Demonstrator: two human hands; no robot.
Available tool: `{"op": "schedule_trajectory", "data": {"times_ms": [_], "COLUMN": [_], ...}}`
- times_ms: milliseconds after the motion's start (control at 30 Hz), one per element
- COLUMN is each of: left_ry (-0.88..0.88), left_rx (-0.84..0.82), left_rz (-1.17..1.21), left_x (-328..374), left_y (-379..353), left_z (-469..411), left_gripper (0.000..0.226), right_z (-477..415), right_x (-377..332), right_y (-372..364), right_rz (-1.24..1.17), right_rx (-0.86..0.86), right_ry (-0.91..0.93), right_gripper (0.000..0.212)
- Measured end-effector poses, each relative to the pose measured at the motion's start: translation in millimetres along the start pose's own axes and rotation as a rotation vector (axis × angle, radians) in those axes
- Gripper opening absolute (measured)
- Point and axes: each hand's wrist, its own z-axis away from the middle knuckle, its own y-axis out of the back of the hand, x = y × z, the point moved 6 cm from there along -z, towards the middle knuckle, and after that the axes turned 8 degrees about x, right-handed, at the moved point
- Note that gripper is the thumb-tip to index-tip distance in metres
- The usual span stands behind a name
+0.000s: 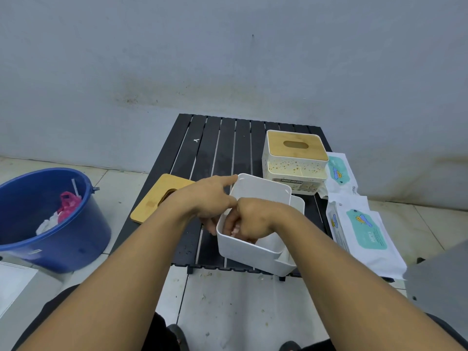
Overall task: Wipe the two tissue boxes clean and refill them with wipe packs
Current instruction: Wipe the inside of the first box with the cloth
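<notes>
An open white tissue box (243,252) stands at the front edge of the black slatted table (215,148). My left hand (205,198) grips its left rim, index finger stretched along the far edge. My right hand (250,219) is down inside the box with fingers curled; whatever it holds is hidden. The box's bamboo lid (152,201) lies to the left on the table. A second tissue box (293,163), speckled with dirt and lidded in bamboo, stands at the back right. Two wipe packs (364,231) (338,173) lie on the right.
A blue bucket (63,239) with pink and white waste sits on the tiled floor at the left. A grey object (440,279) juts in at the right edge. A plain wall stands behind the table. My feet show below.
</notes>
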Motion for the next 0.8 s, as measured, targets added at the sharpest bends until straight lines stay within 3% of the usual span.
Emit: {"op": "schedule_trajectory", "data": {"times_ms": [67, 267, 333, 400, 500, 567, 633, 700, 800], "left_ry": [0.005, 0.042, 0.044, 0.034, 0.038, 0.075, 0.1, 0.111, 0.112], "left_rx": [-0.013, -0.03, -0.026, -0.015, 0.026, 0.072, 0.097, 0.091, 0.092], "left_rz": [0.009, 0.115, 0.118, 0.141, 0.152, 0.11, 0.059, 0.023, 0.021], "left_x": [1.2, -2.4, -1.2, 1.6, 3.1, 0.6, -1.8, -2.5, -3.8], "left_y": [-0.7, -4.5, -5.6, -5.9, -7.1, -6.5, -6.0, -5.0, -3.5], "left_z": [1.1, -0.5, -1.1, -0.6, -0.4, -3.5, -6.8, -8.3, -7.3], "left_gripper": [0.064, 0.061, 0.061, 0.057, 0.052, 0.066, 0.081, 0.084, 0.08], "right_z": [3.2, 4.5, 5.6, 4.3, 2.5, 4.0, 2.7, 1.1, -0.4], "right_x": [0.7, 26.7, 28.4, 28.4, 16.4, 6.2, 0.7, -0.4, 5.0], "right_y": [-1.7, 44.6, 44.6, 42.8, 27.6, 9.6, 6.8, 7.1, 4.4], "right_rz": [-0.022, -0.36, -0.387, -0.381, -0.27, -0.073, 0.11, 0.275, 0.303], "right_rx": [0.026, 0.828, 0.9, 0.819, 0.347, 0.144, 0.179, 0.196, 0.101], "right_ry": [0.013, -0.126, -0.153, -0.098, 0.009, 0.021, -0.003, -0.042, -0.079], "right_gripper": [0.024, 0.017, 0.018, 0.016, 0.021, 0.015, 0.011, 0.027, 0.048]}}
